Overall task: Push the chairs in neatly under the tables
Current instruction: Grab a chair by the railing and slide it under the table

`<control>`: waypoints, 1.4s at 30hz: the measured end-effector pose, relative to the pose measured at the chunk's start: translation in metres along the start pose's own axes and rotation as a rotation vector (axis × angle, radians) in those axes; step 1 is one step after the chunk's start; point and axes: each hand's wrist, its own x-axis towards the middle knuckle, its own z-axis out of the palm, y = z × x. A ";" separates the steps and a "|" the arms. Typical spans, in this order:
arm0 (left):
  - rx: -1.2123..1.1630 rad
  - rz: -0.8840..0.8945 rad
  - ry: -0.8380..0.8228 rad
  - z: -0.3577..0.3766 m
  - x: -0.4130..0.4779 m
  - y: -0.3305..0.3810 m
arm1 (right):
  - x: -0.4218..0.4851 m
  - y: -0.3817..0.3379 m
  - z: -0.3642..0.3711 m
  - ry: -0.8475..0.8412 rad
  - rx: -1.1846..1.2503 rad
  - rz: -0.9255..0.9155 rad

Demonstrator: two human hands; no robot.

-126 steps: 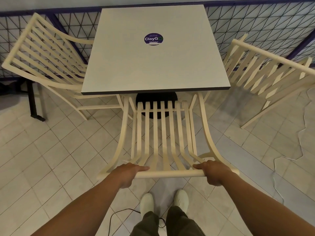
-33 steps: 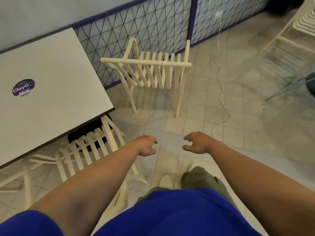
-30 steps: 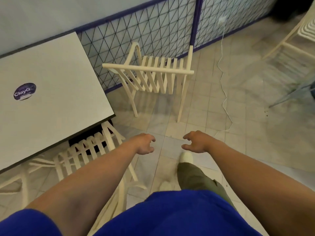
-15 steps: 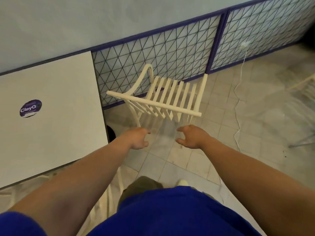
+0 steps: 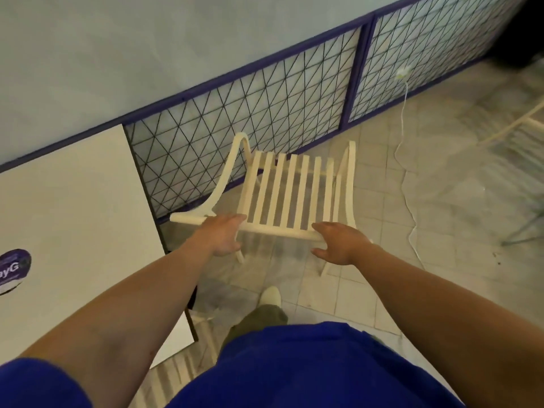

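A cream slatted chair (image 5: 290, 189) stands on the tiled floor, right of the white table (image 5: 73, 231) and apart from it, its seat pointing at the fence. My left hand (image 5: 222, 235) lies over the left part of the chair's top rail, thumb below it. My right hand (image 5: 338, 245) cups the right part of the rail, with fingers above and thumb beneath, spread wider than the rail. Neither hand has closed tight. A second cream chair (image 5: 176, 375) sits tucked under the table's near edge, mostly hidden.
A purple-framed wire mesh fence (image 5: 265, 113) runs close behind the chair and table. A white cable (image 5: 409, 201) trails across the floor to the right. Part of another cream chair (image 5: 524, 125) shows at the right edge. My shoe (image 5: 270, 295) is just behind the chair.
I let go of the first chair, turned right and walked to this one. In the last half second both hands moved forward from open air onto its top rail.
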 end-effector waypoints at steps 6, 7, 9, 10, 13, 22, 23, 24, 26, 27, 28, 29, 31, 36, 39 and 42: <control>0.054 0.068 -0.173 -0.003 0.039 -0.054 | 0.035 -0.023 0.008 -0.140 0.006 0.130; 0.053 0.069 -0.204 -0.003 0.043 -0.062 | 0.039 -0.025 0.010 -0.151 0.006 0.143; 0.037 0.054 -0.264 0.000 0.054 -0.077 | 0.048 -0.026 0.014 -0.172 0.006 0.169; 0.027 0.046 -0.290 0.001 0.059 -0.084 | 0.052 -0.026 0.015 -0.183 0.004 0.181; -0.004 0.029 -0.341 0.002 0.074 -0.102 | 0.064 -0.023 0.015 -0.218 0.000 0.218; -0.123 0.026 -0.454 0.017 0.099 -0.115 | 0.077 -0.009 0.020 -0.294 -0.062 0.235; -0.124 0.012 -0.455 0.017 0.100 -0.114 | 0.078 -0.009 0.020 -0.296 -0.068 0.229; -0.127 -0.003 -0.455 0.016 0.099 -0.112 | 0.079 -0.008 0.020 -0.299 -0.076 0.225; -0.177 -0.041 -0.444 0.017 0.099 -0.110 | 0.079 -0.008 0.020 -0.303 -0.098 0.214; -0.198 -0.058 -0.447 0.017 0.099 -0.109 | 0.078 -0.007 0.021 -0.298 -0.109 0.207; -0.213 -0.057 -0.439 0.017 0.099 -0.109 | 0.078 -0.007 0.021 -0.291 -0.113 0.200; -0.223 -0.077 -0.432 0.020 0.100 -0.110 | 0.078 -0.006 0.022 -0.286 -0.113 0.192; -0.293 -0.120 -0.418 0.025 0.099 -0.113 | 0.078 -0.004 0.023 -0.270 -0.114 0.170; -0.636 -0.315 -0.336 0.040 0.089 -0.110 | 0.075 0.004 0.019 -0.268 -0.150 0.135; -0.737 -0.431 -0.368 0.040 0.080 -0.100 | 0.077 0.010 0.014 -0.278 -0.163 0.109; -0.793 -0.515 -0.381 0.037 0.071 -0.087 | 0.080 0.017 0.007 -0.263 -0.180 0.087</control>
